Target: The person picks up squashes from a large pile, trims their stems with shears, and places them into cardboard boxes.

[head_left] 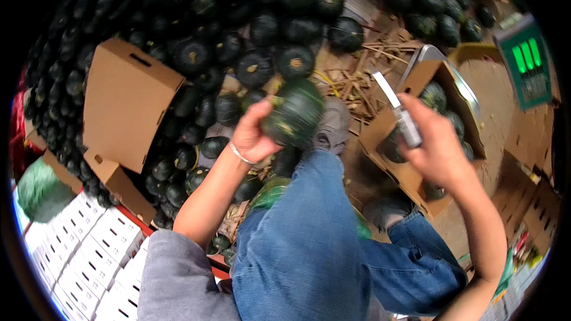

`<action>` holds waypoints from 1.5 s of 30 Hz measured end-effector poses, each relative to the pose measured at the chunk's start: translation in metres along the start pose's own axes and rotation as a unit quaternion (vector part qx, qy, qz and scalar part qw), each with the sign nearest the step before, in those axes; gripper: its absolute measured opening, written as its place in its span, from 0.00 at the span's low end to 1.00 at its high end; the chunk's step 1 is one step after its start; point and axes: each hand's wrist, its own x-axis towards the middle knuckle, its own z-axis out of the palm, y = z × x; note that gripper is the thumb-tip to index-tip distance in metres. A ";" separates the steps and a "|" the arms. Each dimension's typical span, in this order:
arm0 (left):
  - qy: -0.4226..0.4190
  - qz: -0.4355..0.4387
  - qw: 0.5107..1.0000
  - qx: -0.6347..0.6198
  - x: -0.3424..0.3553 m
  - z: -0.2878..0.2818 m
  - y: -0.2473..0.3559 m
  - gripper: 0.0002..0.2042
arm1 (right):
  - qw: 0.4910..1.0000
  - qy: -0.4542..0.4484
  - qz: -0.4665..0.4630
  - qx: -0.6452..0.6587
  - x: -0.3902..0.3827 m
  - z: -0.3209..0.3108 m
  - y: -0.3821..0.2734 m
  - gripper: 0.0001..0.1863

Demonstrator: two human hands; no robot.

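A dark green kabocha squash [294, 113] rests in my left hand [254, 134], its stem end toward my fingers. In my right hand [437, 142] is a small knife [407, 125] with a grey handle. The knife's pale blade points up and to the left, apart from the squash. Beneath my right hand stands an open cardboard box [386, 169] with several squashes [434, 96] inside. My right hand and forearm hide part of the box.
A big heap of squashes [190, 53] spreads across the far and left side. An upturned cardboard box [128, 101] lies on it. White cartons [89, 244] are stacked at lower left. A scale display [526, 59] with green digits stands at right. Dry stems [380, 59] litter the floor.
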 end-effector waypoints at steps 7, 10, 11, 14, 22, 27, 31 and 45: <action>0.003 0.115 0.986 -0.123 0.023 -0.026 0.048 0.28 | 0.938 0.195 0.278 -0.073 -0.145 -0.077 0.097 0.27; -0.006 0.195 0.980 0.045 0.049 0.007 0.047 0.25 | 0.895 0.287 0.331 -0.087 -0.241 -0.046 0.142 0.27; -0.014 0.208 0.972 0.113 0.062 0.025 0.036 0.23 | 0.874 0.301 0.374 -0.071 -0.265 -0.028 0.150 0.28; -0.007 0.216 0.814 0.539 0.094 0.130 -0.038 0.23 | 0.805 0.313 0.503 0.029 -0.317 0.040 0.174 0.30; -0.281 0.207 0.272 0.897 0.153 0.151 -0.186 0.17 | 0.733 0.274 0.617 0.084 -0.355 0.216 0.249 0.35; -0.197 0.288 0.397 0.849 0.112 0.162 -0.133 0.12 | 0.640 0.177 0.742 0.096 -0.380 0.306 0.273 0.46; 0.033 0.307 0.617 0.724 0.065 0.118 -0.065 0.11 | 0.631 0.208 0.741 0.095 -0.372 0.335 0.268 0.49; -0.056 -0.001 0.818 0.573 0.112 0.078 -0.129 0.38 | 0.665 0.282 0.189 0.666 -0.269 0.161 0.208 0.35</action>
